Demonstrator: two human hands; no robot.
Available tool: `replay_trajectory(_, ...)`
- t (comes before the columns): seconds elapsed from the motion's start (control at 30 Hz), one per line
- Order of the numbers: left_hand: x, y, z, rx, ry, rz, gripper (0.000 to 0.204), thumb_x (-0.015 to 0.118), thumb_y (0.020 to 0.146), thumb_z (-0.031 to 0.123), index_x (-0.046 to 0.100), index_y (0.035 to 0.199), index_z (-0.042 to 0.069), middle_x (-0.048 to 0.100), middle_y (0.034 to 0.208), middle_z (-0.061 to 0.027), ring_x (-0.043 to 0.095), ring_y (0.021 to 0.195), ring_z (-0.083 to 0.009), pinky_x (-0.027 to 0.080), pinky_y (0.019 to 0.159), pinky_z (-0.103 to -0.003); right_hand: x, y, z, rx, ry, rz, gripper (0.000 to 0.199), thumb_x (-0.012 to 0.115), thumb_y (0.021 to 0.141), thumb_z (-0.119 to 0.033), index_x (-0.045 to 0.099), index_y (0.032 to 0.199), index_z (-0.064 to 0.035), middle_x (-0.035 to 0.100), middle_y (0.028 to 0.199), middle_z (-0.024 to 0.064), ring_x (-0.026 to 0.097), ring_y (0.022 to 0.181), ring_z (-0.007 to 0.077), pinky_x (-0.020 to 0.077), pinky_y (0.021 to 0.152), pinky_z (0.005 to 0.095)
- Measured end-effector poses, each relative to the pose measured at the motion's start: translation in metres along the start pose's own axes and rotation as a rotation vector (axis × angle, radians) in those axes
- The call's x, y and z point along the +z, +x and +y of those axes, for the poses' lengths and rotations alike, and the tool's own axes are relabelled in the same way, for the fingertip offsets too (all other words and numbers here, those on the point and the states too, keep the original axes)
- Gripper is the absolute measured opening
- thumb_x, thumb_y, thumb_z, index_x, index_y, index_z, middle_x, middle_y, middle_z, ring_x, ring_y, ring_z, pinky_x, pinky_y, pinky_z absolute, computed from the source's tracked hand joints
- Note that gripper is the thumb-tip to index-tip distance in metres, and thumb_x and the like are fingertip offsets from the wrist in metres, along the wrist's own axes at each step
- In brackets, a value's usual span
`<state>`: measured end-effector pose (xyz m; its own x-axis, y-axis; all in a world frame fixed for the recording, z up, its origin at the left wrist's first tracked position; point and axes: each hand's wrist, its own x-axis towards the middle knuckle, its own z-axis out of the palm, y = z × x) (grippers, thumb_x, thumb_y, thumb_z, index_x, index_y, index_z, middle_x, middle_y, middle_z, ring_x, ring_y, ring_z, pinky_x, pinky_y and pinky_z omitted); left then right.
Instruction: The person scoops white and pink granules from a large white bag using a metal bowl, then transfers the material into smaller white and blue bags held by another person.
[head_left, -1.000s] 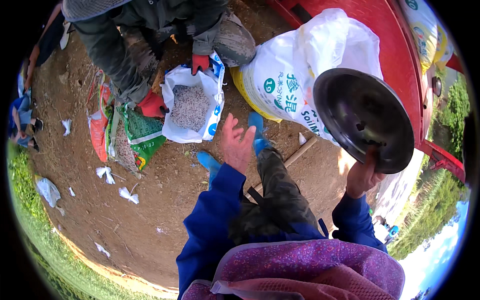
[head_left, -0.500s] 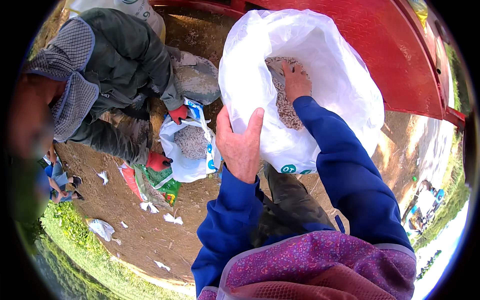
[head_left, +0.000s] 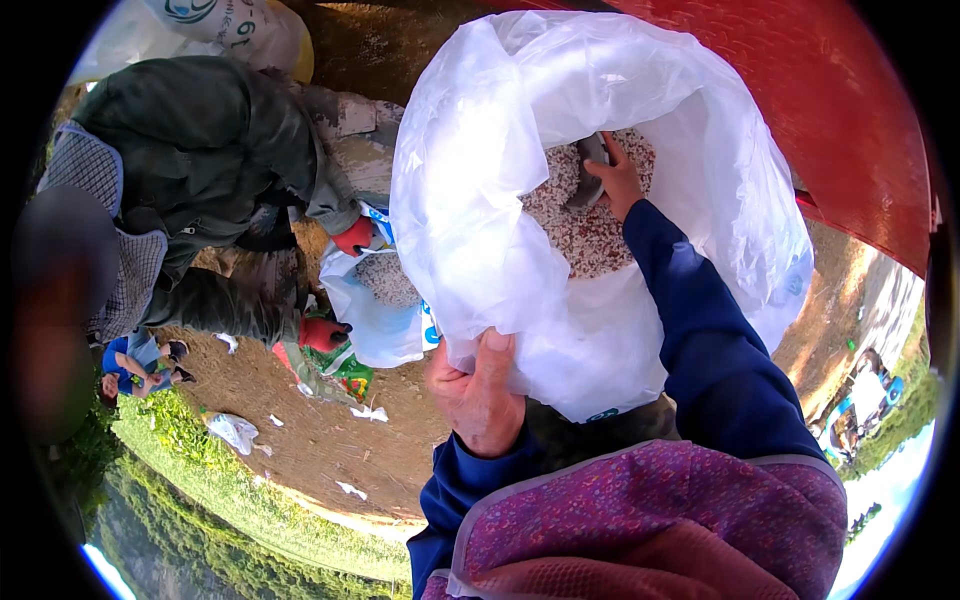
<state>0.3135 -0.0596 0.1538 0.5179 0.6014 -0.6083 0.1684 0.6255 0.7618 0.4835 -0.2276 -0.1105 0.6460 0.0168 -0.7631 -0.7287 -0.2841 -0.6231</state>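
Observation:
A big white plastic sack point(head_left: 480, 220) stands open in front of me, part full of pale grain point(head_left: 590, 225). My left hand point(head_left: 480, 395) grips the sack's near rim and holds it open. My right hand point(head_left: 617, 180) reaches down inside the sack and holds a dark round pan point(head_left: 585, 175), whose edge digs into the grain. Most of the pan is hidden by my hand and the sack's wall.
A person in a green jacket point(head_left: 200, 150) crouches at the left, red-gloved hands point(head_left: 352, 238) holding a smaller white bag of grain point(head_left: 385, 300). A red machine wall point(head_left: 800, 110) rises behind the sack. Bare dirt, plastic scraps and grass point(head_left: 230, 490) lie lower left.
One second ago my right hand held the pan up outside the sack and my left hand was free. Now my left hand grips the sack rim and the pan is down in the grain.

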Motion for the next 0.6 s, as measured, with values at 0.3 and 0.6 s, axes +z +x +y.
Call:
replay_trajectory(0.3,0.013,-0.012,0.005,0.037,0.031,-0.011,0.025,0.064,0.086,0.012,0.060,0.105,-0.004,0.064,0.097,-0.0063,0.057,0.085,-0.0119,0.044,0.079,-0.027,0.017,-0.024,0.009,0.352,0.286,-0.373,0.036,0.065,0.084,-0.020,0.050,0.116,-0.0114,0.056,0.101,0.0079,0.062,0.084,0.0229,0.0568,0.061,0.0468)
replay_trajectory(0.6,0.005,-0.015,0.015,0.099,0.200,-0.004,0.024,0.060,0.090,0.015,0.059,0.106,-0.003,0.064,0.097,-0.0068,0.059,0.084,-0.0115,0.046,0.077,-0.025,0.005,-0.065,-0.014,0.378,0.681,-0.503,0.037,0.059,0.088,-0.026,0.051,0.119,-0.0061,0.059,0.114,0.0097,0.059,0.103,0.0237,0.0505,0.086,0.0470)
